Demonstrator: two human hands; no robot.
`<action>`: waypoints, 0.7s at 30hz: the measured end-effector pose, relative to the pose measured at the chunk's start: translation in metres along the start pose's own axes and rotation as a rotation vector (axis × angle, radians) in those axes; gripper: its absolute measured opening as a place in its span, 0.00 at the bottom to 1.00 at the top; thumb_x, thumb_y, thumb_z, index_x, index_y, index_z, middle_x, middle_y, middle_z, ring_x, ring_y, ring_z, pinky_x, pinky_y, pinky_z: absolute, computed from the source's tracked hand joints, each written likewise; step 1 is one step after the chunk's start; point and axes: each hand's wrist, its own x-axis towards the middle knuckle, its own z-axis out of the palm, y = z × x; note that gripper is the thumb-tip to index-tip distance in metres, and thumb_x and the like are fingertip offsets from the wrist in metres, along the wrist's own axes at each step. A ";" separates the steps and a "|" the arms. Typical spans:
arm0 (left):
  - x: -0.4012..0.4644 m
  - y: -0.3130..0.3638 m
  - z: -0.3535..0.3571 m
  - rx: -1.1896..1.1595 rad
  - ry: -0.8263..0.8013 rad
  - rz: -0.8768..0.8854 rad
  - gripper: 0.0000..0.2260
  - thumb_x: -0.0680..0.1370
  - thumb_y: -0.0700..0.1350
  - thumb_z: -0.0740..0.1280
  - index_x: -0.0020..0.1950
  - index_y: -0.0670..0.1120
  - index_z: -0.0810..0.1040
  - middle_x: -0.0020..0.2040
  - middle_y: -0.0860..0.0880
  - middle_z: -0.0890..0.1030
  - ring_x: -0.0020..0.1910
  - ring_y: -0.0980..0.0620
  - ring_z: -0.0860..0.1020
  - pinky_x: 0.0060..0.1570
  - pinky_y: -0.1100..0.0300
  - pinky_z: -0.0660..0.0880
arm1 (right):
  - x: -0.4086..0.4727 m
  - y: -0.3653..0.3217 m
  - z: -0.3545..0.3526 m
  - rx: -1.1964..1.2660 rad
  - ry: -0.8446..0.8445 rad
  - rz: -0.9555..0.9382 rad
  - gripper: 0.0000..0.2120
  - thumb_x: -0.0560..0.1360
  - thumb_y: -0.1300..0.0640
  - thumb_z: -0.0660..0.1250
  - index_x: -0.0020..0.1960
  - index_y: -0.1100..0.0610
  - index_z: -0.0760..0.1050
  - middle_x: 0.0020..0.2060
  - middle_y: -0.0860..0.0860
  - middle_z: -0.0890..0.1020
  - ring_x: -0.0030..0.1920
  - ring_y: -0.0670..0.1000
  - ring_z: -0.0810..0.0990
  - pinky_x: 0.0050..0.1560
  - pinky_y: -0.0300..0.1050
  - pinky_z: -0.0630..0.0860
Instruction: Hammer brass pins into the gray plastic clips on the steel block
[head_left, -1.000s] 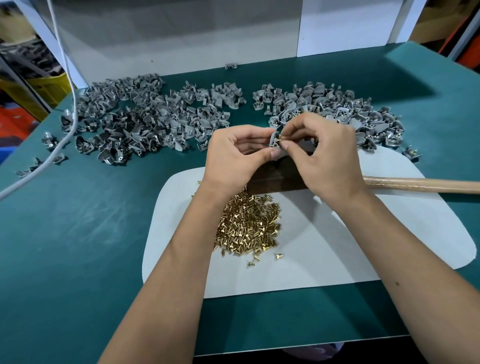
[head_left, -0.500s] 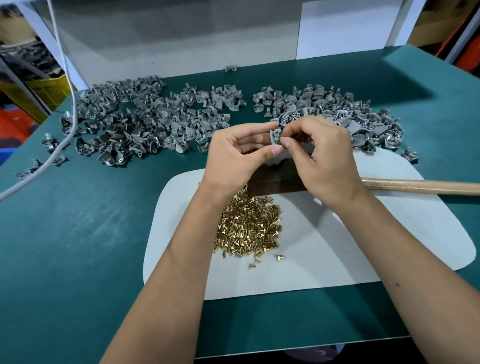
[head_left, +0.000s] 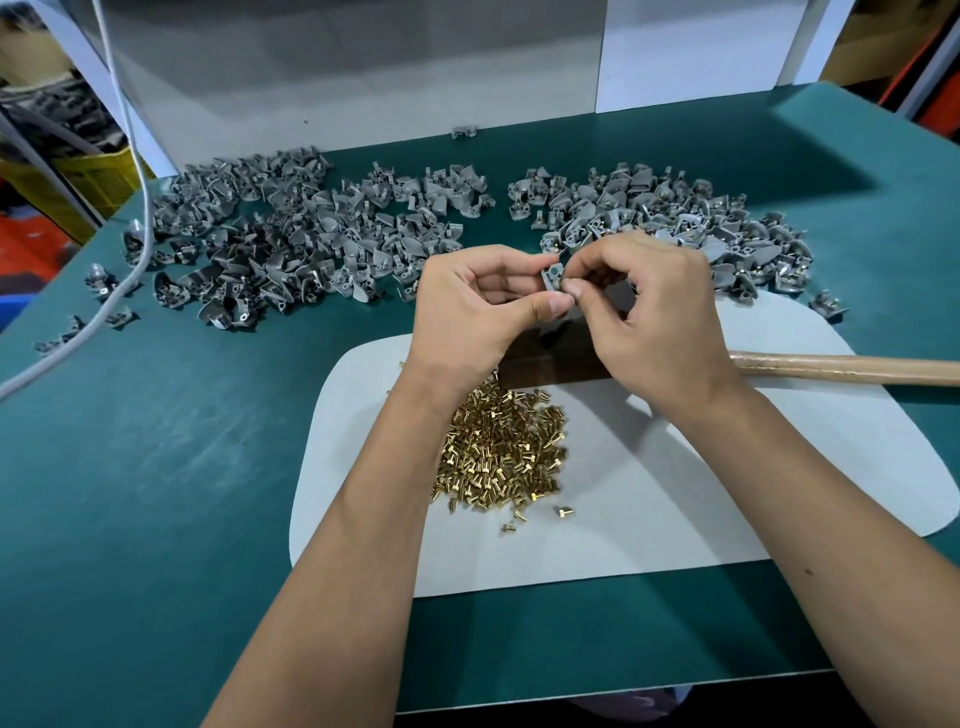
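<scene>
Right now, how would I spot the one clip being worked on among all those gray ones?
Start at the white mat on the green table, with its heap of brass pins. Just above that heap the left hand and right hand meet over a dark block. The clip is the only one lifted off the table, pinched between their fingertips; the rest lie in piles behind.

The hands hide most of the block (head_left: 550, 358) and the hammer's head; its handle (head_left: 841, 368) runs off the right edge. Whether a pin sits between the right fingertips (head_left: 571, 287) is too small to tell.
</scene>
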 end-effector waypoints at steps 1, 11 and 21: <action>0.000 0.000 0.001 0.000 0.001 -0.001 0.15 0.68 0.29 0.79 0.51 0.40 0.85 0.41 0.42 0.87 0.40 0.47 0.85 0.45 0.55 0.84 | 0.000 0.000 0.000 0.004 -0.003 0.008 0.01 0.75 0.62 0.72 0.46 0.58 0.83 0.41 0.49 0.83 0.44 0.47 0.79 0.48 0.39 0.75; -0.001 0.000 0.007 0.179 0.035 0.010 0.13 0.67 0.33 0.81 0.48 0.43 0.84 0.44 0.40 0.87 0.43 0.45 0.86 0.50 0.52 0.84 | 0.006 0.006 -0.009 0.061 -0.148 0.098 0.03 0.75 0.63 0.72 0.47 0.58 0.85 0.40 0.49 0.85 0.43 0.46 0.82 0.48 0.42 0.78; -0.002 -0.007 0.013 0.408 0.030 0.011 0.10 0.69 0.41 0.82 0.47 0.46 0.85 0.55 0.52 0.86 0.59 0.64 0.79 0.63 0.66 0.72 | 0.030 0.043 -0.086 -0.285 -0.672 0.343 0.05 0.74 0.53 0.77 0.40 0.50 0.84 0.33 0.44 0.85 0.37 0.44 0.83 0.43 0.43 0.79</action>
